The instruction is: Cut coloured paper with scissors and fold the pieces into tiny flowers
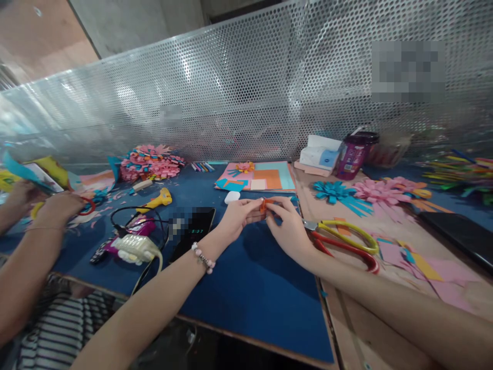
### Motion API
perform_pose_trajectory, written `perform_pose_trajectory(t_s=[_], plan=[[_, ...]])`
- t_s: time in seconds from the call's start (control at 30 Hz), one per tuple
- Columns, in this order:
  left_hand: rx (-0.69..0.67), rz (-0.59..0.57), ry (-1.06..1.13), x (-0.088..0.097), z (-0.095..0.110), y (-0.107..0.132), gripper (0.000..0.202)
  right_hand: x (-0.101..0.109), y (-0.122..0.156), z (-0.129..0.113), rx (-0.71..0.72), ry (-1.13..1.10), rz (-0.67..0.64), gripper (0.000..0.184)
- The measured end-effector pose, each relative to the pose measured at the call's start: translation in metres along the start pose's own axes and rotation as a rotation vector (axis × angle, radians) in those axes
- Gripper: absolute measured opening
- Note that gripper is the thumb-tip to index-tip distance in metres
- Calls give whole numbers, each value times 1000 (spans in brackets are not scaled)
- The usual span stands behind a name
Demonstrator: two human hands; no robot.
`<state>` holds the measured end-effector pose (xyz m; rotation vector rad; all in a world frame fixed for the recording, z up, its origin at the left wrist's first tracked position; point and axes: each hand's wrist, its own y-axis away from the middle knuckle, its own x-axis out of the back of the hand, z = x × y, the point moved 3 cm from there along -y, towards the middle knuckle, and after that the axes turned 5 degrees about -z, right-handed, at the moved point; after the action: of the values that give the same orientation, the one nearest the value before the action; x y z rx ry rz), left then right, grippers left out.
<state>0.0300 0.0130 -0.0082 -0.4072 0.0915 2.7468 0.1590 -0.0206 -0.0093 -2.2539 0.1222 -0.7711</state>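
Note:
Between the fingertips of both hands, above the blue tabletop [269, 298], is a small orange piece of paper [264, 206]. My left hand [241, 218] pinches it from the left, a beaded bracelet round the wrist. From the right, my right hand [288, 226] has its thumb and fingers closed on the same piece, which they partly cover. Just beyond the hands lie coloured paper sheets [267, 179] with a small orange and pink paper flower [245, 167] on top. Scissors with yellow and red handles [346, 241] rest right of my right hand.
Blue and pink paper flowers [379, 195], a purple cup [356, 154] and a tissue pack [319, 154] stand to the right. Left are a phone [192, 231], a yellow glue gun [157, 200] and a power strip with cables [134, 246]. A co-worker's hands [54, 210] cut paper at far left.

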Motion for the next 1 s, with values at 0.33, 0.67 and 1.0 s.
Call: perform_pose_trajectory(t_s=[0.33, 0.67, 1.0], plan=[[6, -39, -19, 3, -2, -2, 22, 5, -1, 0, -95, -92, -9, 24], [-13, -56, -99, -2, 2, 0, 24, 8, -2, 14, -430, -383, 103, 22], [-124, -41, -323, -3, 4, 1, 23, 2, -3, 21, -435, -399, 12, 22]])
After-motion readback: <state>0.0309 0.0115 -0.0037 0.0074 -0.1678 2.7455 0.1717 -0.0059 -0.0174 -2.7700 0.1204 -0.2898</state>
